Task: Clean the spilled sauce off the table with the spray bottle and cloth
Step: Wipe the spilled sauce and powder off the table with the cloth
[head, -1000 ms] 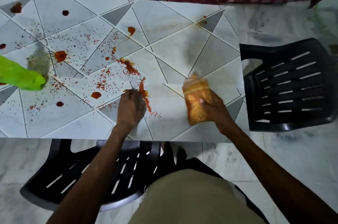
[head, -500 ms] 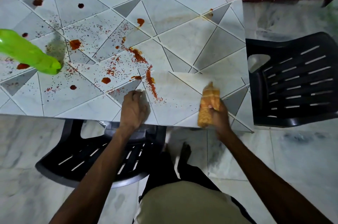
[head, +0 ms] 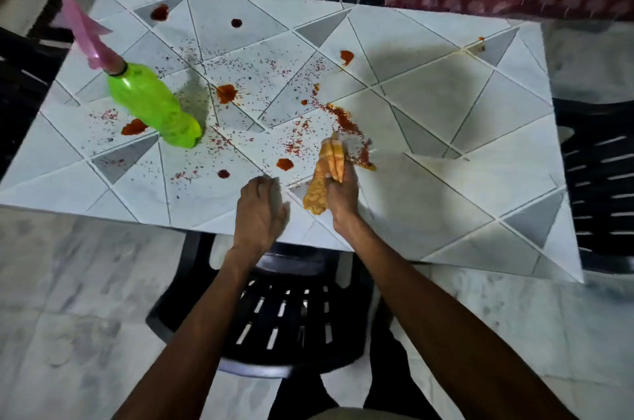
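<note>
A: My hands?
B: Your left hand [head: 260, 210] rests on the glossy table [head: 446, 110], its fingers too blurred to judge. Your right hand [head: 343, 195] clutches the folded, patterned cloth [head: 324, 179].
A: Beyond?
B: Grainy red sauce [head: 344, 119] at twelve; the green plastic spray bottle [head: 154, 107] at ten.

No text, label, brand, number or sign can be read anywhere, not even on the green spray bottle [head: 152, 104].

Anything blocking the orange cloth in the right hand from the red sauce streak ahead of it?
Nothing visible. The folded orange cloth, gripped by the right hand, has its far end at the red sauce streak on the white tiled table. The green plastic spray bottle stands well to the left.
</note>
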The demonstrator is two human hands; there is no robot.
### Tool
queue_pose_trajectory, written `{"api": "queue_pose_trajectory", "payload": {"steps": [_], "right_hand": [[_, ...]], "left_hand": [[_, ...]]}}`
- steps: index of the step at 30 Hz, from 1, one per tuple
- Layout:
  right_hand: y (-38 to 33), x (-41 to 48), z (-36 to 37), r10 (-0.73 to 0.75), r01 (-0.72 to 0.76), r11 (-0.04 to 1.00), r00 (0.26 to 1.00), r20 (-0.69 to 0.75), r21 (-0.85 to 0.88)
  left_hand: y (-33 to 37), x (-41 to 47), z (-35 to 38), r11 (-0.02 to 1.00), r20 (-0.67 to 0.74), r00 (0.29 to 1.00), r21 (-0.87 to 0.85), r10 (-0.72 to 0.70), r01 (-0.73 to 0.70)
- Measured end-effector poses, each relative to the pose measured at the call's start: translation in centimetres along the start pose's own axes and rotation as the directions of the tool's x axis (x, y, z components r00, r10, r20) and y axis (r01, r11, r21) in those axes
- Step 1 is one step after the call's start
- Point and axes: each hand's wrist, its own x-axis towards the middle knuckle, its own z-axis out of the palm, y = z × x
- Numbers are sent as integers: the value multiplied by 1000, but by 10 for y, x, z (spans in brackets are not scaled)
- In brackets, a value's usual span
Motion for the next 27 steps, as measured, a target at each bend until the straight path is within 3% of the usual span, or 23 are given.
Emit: {"api": "queue_pose_trajectory", "payload": {"steps": [6, 11, 19, 22, 27], "right_hand": [[-8, 5, 26, -22, 35, 994, 992, 123, -106], [-15, -22, -33, -76, 67, 992, 994, -76, -107], [-2, -31, -113, -78, 31, 990, 935, -346, -138], [8, -13, -93, -4, -50, 988, 939, -343, -147], [-3, -5, 9, 21, -50, 985, 985, -171, -167]], "left_hand": [[-58, 23, -14, 998, 120, 993, 69, -8, 0], [-80, 32, -16, 984, 234, 972, 162, 33, -73], [-82, 30, -15, 986, 194, 979, 141, 62, -91], [-83, 30, -13, 984, 170, 984, 160, 57, -85], [-81, 32, -12, 984, 167, 985, 161, 43, -71]]}}
